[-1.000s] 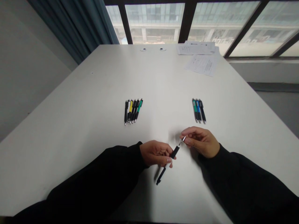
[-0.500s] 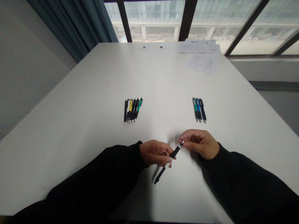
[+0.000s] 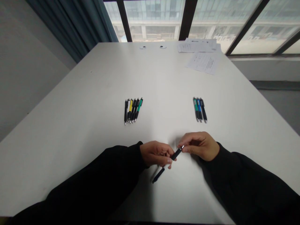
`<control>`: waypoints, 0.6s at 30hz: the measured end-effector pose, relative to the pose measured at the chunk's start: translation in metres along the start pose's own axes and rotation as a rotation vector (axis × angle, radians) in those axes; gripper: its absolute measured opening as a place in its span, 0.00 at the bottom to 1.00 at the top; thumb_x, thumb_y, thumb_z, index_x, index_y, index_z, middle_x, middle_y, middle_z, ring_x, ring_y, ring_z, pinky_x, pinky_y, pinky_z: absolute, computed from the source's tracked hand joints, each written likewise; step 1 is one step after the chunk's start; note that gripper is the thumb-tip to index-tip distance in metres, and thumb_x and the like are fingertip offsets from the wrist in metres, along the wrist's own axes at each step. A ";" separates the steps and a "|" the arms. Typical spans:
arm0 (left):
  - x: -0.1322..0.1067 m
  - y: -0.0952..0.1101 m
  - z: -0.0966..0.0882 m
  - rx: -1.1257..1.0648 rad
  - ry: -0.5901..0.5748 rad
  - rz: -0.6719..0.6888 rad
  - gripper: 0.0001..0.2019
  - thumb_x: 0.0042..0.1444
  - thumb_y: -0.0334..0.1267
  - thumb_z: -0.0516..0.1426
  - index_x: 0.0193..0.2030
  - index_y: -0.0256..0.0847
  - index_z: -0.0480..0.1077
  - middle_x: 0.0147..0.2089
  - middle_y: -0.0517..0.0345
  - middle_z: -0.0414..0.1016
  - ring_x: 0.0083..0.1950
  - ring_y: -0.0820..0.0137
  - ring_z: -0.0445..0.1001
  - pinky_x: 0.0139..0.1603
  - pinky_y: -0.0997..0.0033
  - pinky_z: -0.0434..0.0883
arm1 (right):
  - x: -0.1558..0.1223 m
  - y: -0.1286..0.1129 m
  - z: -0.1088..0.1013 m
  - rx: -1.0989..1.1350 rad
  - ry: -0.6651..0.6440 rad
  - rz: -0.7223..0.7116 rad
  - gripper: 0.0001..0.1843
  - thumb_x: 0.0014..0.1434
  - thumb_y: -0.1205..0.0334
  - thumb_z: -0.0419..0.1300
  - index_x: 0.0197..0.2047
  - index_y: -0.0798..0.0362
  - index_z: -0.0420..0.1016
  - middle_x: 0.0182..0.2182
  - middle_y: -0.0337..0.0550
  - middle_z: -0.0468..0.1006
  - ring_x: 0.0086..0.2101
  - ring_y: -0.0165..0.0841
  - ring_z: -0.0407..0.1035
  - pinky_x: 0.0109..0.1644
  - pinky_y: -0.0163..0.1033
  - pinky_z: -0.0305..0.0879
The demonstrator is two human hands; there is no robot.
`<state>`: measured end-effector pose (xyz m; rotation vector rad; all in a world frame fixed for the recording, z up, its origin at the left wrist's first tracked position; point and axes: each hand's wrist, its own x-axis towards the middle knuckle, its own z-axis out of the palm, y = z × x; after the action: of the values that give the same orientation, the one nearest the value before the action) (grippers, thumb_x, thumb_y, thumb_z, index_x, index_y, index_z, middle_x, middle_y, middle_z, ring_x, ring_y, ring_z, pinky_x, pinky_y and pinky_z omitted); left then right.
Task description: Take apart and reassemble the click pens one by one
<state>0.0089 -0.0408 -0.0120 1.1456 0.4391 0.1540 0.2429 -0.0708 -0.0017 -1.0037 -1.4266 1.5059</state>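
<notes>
A: What lies furthest left on the smooth white table (image 3: 70, 125)?

B: A close row of slim plastic pens in black, white, yellow and green (image 3: 132, 111), tips towards the person, just as they were a second ago.

A: And the left hand (image 3: 156, 153)?

B: Its grip is closed, thumb against fingers, around the middle of a white plastic pen with black ends (image 3: 167, 166). That pen slants between the two hands, in front of the rows, its clip end pointing down and left.

A: Has anything changed there?

B: Yes, at its upper right end. A second ago the small silver cone-shaped tip (image 3: 182, 147) was apart from the black sleeve (image 3: 176, 153), with a thin length showing between them. Now the gap is gone and the tip meets the sleeve.

A: So the pen is together?

B: Nearly, by the look of it; whether the tip is fastened cannot be told.

A: What of the right hand (image 3: 200, 147)?

B: Its grip is a narrow pinch, thumb and fingertips on the tip. Beyond it lie three plastic pens, green, blue and black (image 3: 199, 109), side by side, unmoved.
</notes>
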 end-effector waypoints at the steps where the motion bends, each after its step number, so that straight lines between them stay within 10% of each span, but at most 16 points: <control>1: 0.000 0.000 0.000 0.006 0.001 -0.002 0.20 0.52 0.49 0.63 0.43 0.32 0.72 0.30 0.52 0.75 0.26 0.76 0.67 0.27 0.76 0.63 | 0.000 -0.001 -0.001 -0.036 -0.011 -0.005 0.09 0.49 0.61 0.71 0.33 0.57 0.81 0.26 0.45 0.79 0.25 0.30 0.70 0.29 0.35 0.67; 13: -0.001 0.008 -0.001 0.239 -0.070 0.028 0.21 0.55 0.52 0.59 0.43 0.33 0.74 0.29 0.54 0.75 0.27 0.75 0.67 0.29 0.75 0.62 | -0.001 -0.014 0.006 -0.550 -0.169 -0.259 0.25 0.64 0.58 0.56 0.16 0.54 0.63 0.15 0.34 0.59 0.19 0.25 0.54 0.24 0.34 0.50; 18: -0.001 0.006 -0.002 0.130 -0.056 -0.008 0.22 0.54 0.53 0.61 0.43 0.33 0.74 0.29 0.55 0.74 0.26 0.76 0.65 0.28 0.76 0.61 | -0.005 -0.012 0.001 -0.393 -0.147 -0.213 0.15 0.63 0.52 0.55 0.42 0.56 0.73 0.25 0.41 0.72 0.25 0.30 0.65 0.28 0.35 0.60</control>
<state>0.0082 -0.0369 -0.0070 1.2727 0.4082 0.0867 0.2442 -0.0752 0.0103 -0.9450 -1.9211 1.1891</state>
